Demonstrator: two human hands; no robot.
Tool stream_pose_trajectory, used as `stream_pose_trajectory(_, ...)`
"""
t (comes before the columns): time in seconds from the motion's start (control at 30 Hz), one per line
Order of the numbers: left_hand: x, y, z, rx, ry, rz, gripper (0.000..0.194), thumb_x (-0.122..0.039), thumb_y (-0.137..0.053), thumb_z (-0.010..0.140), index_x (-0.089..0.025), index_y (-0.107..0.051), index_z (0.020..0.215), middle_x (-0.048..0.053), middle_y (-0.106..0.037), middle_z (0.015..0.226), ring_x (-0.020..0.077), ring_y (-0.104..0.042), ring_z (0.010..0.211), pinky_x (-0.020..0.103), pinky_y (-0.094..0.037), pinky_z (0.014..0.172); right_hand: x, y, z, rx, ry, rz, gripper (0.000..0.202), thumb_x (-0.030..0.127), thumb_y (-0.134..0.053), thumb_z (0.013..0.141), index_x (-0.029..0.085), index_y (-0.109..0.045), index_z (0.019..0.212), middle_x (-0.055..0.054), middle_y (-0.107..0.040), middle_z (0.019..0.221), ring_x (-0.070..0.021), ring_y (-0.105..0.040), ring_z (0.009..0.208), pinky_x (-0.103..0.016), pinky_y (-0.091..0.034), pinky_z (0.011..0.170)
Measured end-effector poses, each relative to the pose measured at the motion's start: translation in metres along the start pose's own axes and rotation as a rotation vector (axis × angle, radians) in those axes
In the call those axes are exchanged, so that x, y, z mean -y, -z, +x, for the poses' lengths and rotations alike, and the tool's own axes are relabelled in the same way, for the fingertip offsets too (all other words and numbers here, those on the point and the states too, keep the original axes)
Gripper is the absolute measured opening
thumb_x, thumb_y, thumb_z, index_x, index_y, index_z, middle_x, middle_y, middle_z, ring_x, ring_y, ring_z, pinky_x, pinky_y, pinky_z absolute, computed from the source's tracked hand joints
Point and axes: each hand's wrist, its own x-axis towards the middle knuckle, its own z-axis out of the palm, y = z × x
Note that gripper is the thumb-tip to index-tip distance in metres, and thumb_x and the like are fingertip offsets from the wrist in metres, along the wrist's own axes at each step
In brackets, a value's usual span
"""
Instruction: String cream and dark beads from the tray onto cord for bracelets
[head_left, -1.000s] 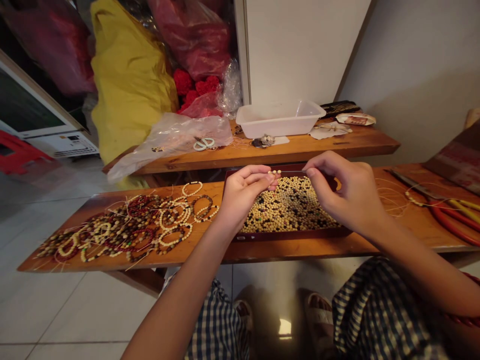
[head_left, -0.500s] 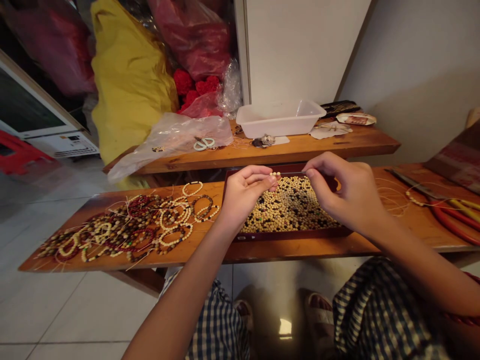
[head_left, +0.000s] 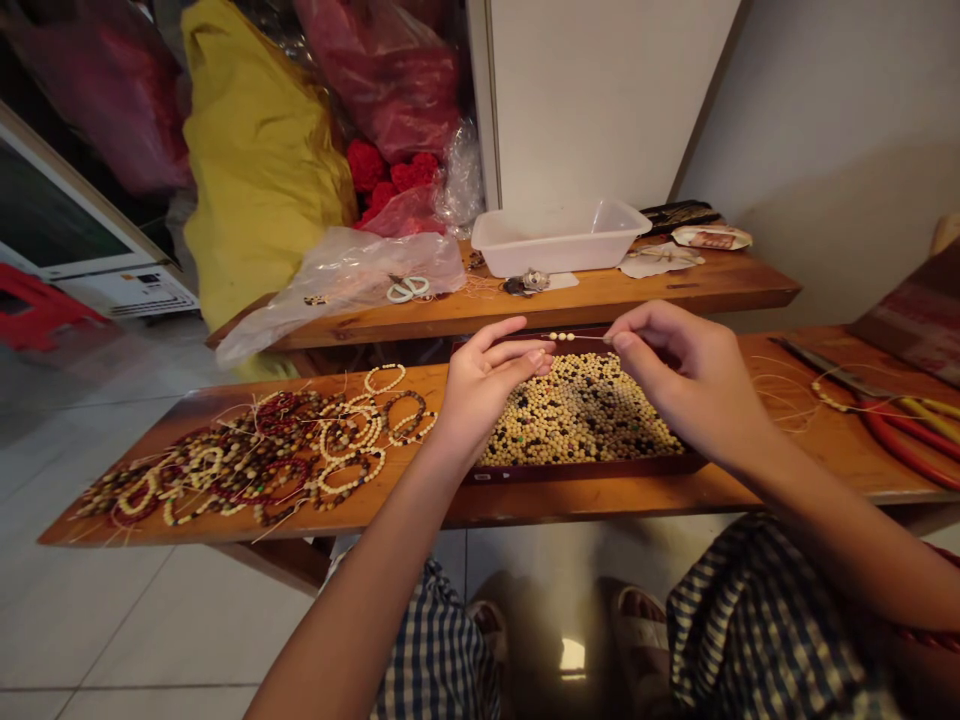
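Observation:
Above a dark red tray (head_left: 585, 468) full of small cream and black beads (head_left: 577, 410), my right hand (head_left: 675, 370) pinches the right end of a thin string (head_left: 592, 338). Three cream beads (head_left: 562, 336) sit on this string, between my hands. My left hand (head_left: 491, 385) is at the string's left end, palm up, with the index finger lifted and apart from the thumb. The thumb touches or nearly touches the other fingertips, and whether a bead is between them is too small to tell.
Beaded bracelets (head_left: 247, 455) are piled on the left of the wooden bench (head_left: 420, 480). Pliers (head_left: 900, 430) and a partly beaded string (head_left: 829, 398) lie at the right. Behind, a second bench (head_left: 450, 318) holds a white plastic bin (head_left: 559, 240), scissors (head_left: 407, 289) and a clear bag (head_left: 360, 265).
My left index finger has lifted away from the thumb. The cream beads have shifted slightly right and up, off my left fingertips. My right hand has barely moved.

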Motion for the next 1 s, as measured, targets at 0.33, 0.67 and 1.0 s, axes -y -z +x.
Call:
stream_pose_trajectory(0.33,-0.0011,-0.0015,-0.0006,-0.022,-0.031,0.011,0.041,-0.011,-0.069,0.07,-0.012,-0.055,0.108,0.008,-0.072,0.088,0.0133,-0.067,0.077,0.028,-0.052,0.08,-0.0021,0.0007,-0.0008,0.014,0.096,-0.206,0.011,0.023,-0.05,0.082,0.018,-0.058,0.077,0.0,-0.06,0.06,-0.0134,-0.053,0.053,-0.026,-0.037,0.052)
stream_pose_trajectory(0.67,0.0015,-0.0003,0.0009,-0.01,-0.093,0.126,0.037,-0.012,-0.067,0.072,-0.014,-0.056,0.107,0.007,-0.072,0.087,0.0145,-0.068,0.076,0.028,-0.053,0.077,-0.0028,0.0017,-0.0016,-0.011,0.164,-0.269,0.011,0.022,-0.05,0.081,0.018,-0.059,0.077,-0.001,-0.06,0.059,-0.013,-0.052,0.05,-0.026,-0.036,0.051)
stream_pose_trajectory(1.0,0.0025,-0.0006,0.0016,0.001,-0.116,0.16,0.035,-0.012,-0.066,0.073,-0.014,-0.055,0.106,0.007,-0.072,0.085,0.0133,-0.067,0.075,0.026,-0.054,0.075,-0.0027,0.0014,-0.0015,-0.006,0.189,-0.332,0.012,0.021,-0.049,0.081,0.017,-0.06,0.078,-0.001,-0.06,0.059,-0.013,-0.051,0.049,-0.026,-0.035,0.051)
